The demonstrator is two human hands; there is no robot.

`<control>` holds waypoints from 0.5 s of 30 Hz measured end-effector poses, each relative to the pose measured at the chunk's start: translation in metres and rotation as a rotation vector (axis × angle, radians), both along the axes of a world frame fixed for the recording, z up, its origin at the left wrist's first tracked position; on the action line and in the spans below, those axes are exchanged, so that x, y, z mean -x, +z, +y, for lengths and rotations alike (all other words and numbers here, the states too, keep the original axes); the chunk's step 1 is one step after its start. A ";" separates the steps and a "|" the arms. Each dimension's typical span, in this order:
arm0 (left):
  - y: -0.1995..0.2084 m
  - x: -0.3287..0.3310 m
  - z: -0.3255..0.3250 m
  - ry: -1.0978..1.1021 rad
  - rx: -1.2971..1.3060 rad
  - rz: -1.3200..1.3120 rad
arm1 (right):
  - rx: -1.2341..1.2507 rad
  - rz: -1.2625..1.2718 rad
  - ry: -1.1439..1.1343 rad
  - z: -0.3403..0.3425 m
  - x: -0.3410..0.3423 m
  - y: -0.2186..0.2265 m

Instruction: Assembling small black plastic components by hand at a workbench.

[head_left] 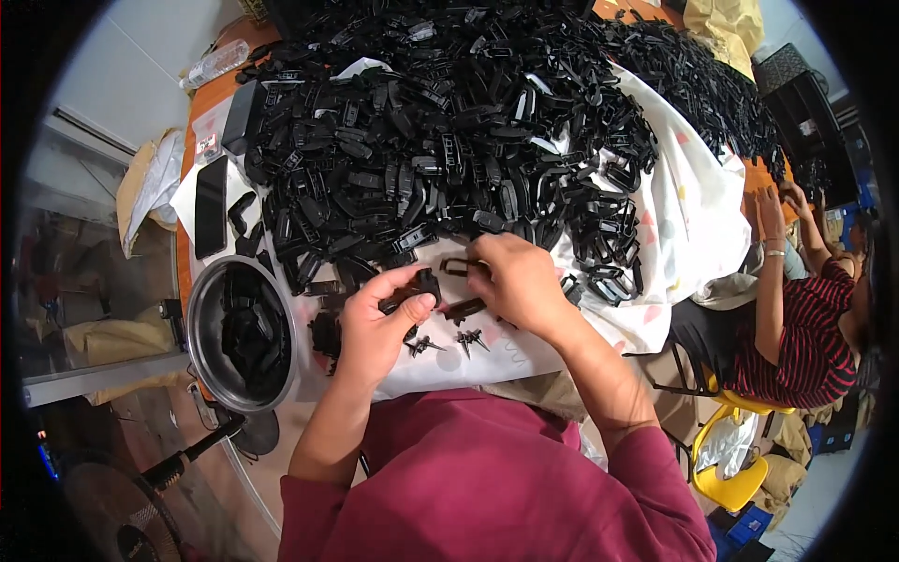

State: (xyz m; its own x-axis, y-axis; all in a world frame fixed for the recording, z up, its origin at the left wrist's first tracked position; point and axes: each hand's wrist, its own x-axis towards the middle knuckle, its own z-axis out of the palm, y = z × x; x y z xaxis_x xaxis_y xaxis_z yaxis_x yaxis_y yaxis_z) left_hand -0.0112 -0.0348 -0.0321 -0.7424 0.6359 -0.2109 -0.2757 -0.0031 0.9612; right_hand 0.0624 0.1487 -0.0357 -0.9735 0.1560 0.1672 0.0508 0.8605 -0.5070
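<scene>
My left hand (373,317) is closed around a small black plastic part (427,284), its thumb pressed along the near side. Close to it on the right, my right hand (526,288) pinches a black rectangular plastic frame (455,267) between thumb and fingers. The two parts are apart. Below the hands, small black pronged plastic pieces (471,341) lie on the white cloth (524,352). Just beyond both hands rises a large heap of black plastic parts (375,178).
A metal bowl (197,348) with black parts stands at the left, beside a dark phone (212,208) and a black box (243,117). A clear plastic bottle (215,64) lies at the far left. Another person (796,314) sits at the right near a yellow chair (730,487).
</scene>
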 end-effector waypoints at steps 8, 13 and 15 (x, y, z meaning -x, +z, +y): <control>0.007 -0.005 0.009 0.002 -0.092 -0.061 | 0.242 0.458 0.098 -0.018 -0.007 0.019; 0.016 -0.007 0.012 0.010 0.023 0.157 | 0.555 0.415 0.079 -0.012 -0.019 0.018; 0.018 -0.007 0.012 0.034 0.029 0.176 | 0.540 0.339 0.008 -0.015 -0.024 0.026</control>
